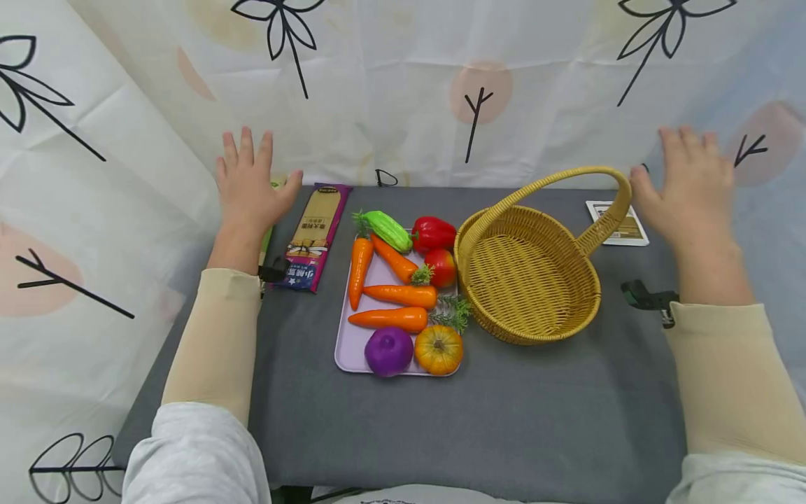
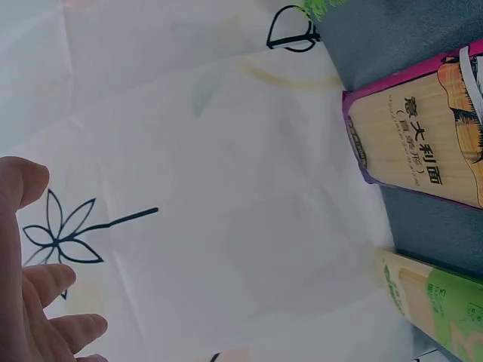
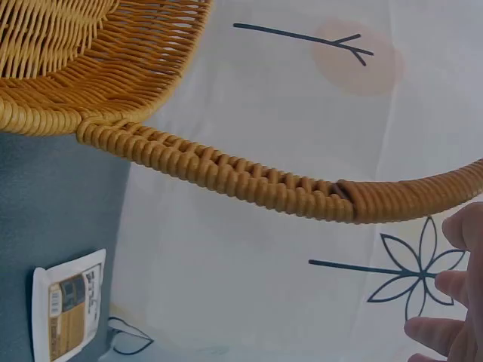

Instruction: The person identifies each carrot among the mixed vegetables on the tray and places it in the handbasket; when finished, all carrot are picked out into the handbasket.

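Note:
My left hand is raised at the back left with its fingers straight, holding nothing. Under it lie a purple-edged pasta packet and a green packet, which the hand partly hides in the head view. My right hand, fingers extended and holding nothing, is up at the back right. Nearest to it is the arched handle of a yellow wicker basket, whose inside shows bare weave. A small white packet lies between basket and right hand.
A lilac tray left of the basket bears several orange carrots, a green vegetable, a red pepper, a red round fruit, a purple round vegetable and a small pumpkin. Patterned white cloth hangs behind the grey table.

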A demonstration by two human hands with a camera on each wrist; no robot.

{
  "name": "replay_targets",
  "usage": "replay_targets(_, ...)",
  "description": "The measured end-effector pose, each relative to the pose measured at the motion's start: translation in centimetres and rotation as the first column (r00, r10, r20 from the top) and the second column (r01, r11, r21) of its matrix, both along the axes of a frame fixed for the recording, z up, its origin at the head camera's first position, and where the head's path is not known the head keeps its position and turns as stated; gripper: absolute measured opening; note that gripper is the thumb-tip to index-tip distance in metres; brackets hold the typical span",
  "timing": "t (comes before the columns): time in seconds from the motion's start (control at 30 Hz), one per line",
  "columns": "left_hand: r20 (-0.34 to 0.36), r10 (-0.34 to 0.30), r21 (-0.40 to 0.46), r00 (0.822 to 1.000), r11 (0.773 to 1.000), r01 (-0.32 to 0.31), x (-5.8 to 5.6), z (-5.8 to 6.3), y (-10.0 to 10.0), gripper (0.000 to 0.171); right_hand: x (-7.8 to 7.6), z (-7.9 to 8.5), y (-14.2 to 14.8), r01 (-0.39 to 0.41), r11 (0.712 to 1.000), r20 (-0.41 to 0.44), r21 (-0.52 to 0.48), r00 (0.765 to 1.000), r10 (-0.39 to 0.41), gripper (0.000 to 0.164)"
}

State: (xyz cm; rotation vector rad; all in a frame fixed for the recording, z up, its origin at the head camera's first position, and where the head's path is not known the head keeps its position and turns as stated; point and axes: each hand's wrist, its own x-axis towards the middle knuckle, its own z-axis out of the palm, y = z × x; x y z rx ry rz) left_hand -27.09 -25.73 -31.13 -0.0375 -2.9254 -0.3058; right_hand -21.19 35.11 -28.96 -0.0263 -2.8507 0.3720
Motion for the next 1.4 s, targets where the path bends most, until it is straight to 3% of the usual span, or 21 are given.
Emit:
replay_targets(0.27,-0.058,-0.032,0.028,0.998,0.999,0.034,2.2,0.7,0.6,0.084,2.1,0.5,-1.0,0.05,0.999,-0.124,-0.02,0.991,-0.052,0.067)
replay_targets(0.5,-0.136,-0.065,0.048,0.989,0.996,0.072,4.6,0.9,1.0,0.082,4.6,0.7,-2.5,-0.027,0.995,-0.238,-0.095,0.971,0.004,0.064)
replay_targets(0.63,-0.201,-0.098,0.072,0.975,0.991,0.115,5.9,0.7,1.1,0.081,6.1,0.6,-3.6,-0.076,0.992,-0.319,-0.105,0.947,0.039,0.062)
replay_targets(0.87,-0.321,-0.15,0.144,0.935,0.968,0.205,7.9,0.0,1.4,0.077,8.2,0.4,-5.4,-0.154,0.985,-0.423,-0.074,0.899,0.109,0.062)
replay_targets(1.03,-0.345,-0.15,0.186,0.927,0.957,0.224,9.0,-0.6,1.5,0.078,9.3,0.1,-6.6,-0.199,0.978,-0.459,-0.07,0.877,0.146,0.065)
replay_targets(1.4,-0.395,-0.141,0.238,0.908,0.939,0.249,11.3,-1.9,1.6,0.076,11.6,-1.0,-9.2,-0.288,0.952,-0.464,-0.103,0.86,0.21,0.067)
